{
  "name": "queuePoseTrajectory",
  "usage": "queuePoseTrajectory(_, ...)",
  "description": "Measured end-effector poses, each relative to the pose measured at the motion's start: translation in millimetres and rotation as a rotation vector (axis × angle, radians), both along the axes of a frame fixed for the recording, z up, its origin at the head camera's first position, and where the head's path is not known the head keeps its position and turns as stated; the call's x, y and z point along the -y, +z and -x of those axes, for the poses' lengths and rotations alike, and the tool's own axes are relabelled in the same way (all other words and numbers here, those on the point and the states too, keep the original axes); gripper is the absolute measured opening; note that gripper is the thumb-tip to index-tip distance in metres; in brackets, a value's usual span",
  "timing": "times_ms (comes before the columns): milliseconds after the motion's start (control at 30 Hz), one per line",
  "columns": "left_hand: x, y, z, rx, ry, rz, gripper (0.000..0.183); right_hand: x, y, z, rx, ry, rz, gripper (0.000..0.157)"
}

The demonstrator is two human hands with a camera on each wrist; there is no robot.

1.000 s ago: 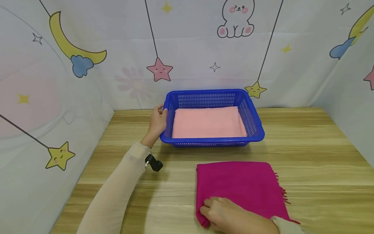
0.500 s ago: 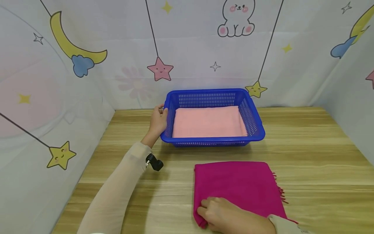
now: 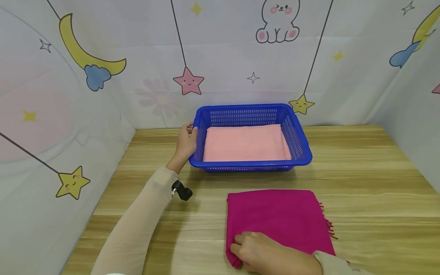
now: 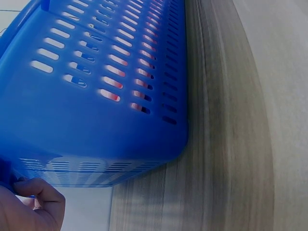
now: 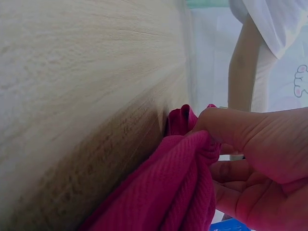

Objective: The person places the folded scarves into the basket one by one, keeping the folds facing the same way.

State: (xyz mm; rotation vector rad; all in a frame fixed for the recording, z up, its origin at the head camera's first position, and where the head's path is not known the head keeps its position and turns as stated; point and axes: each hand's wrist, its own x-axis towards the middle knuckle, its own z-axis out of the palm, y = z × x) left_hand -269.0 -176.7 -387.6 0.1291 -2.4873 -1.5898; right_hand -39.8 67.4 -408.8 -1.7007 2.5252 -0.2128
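A blue plastic basket [image 3: 247,164] with slotted walls stands at the back of the table. Inside it lies a folded pink cloth [image 3: 244,144]. My left hand [image 3: 186,143] grips the basket's left rim, fingers curled over it, as the left wrist view also shows at the hand [image 4: 36,207]. Nearer the front, a folded magenta scarf [image 3: 278,214] with a fringe along its right side lies on the wood. My right hand [image 3: 256,250] pinches the scarf's front left corner; in the right wrist view the thumb presses on the bunched scarf [image 5: 168,183].
The wooden table [image 3: 371,191] reaches to printed fabric walls [image 3: 223,49] at the back and sides. A black wrist camera [image 3: 182,191] is strapped at the left cuff. In the right wrist view, part of a person's arm [image 5: 244,67] shows behind the right hand.
The magenta scarf and my right hand have shifted slightly left across the table. The left hand stays on the basket's rim.
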Motion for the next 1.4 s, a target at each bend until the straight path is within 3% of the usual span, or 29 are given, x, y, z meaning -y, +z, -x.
queuePoseTrajectory(433,0.1,-0.2,0.9,0.009,0.002,0.001,0.045,5.2,-0.9,-0.1,-0.005,0.025,-0.013,0.016)
queuePoseTrajectory(567,0.3,-0.2,0.9,0.004,0.001,-0.005,0.045,7.0,0.8,-1.0,0.073,0.007,-0.045,0.013)
queuePoseTrajectory(667,0.1,0.2,0.6,0.005,-0.001,-0.012,0.045,7.7,1.9,-0.8,0.172,-0.016,-0.067,0.023)
queuePoseTrajectory(767,0.1,0.8,0.4,0.009,0.001,-0.014,0.045,8.2,1.8,-0.8,0.193,-0.021,-0.075,0.029)
queuePoseTrajectory(1000,-0.1,1.5,-0.3,0.016,0.000,-0.010,0.045,10.9,-1.1,-1.5,0.094,0.019,-0.035,0.023)
queuePoseTrajectory(1400,-0.6,1.3,-0.5,0.018,-0.001,-0.010,0.045,14.4,-1.3,-2.4,0.124,0.019,-0.049,0.030)
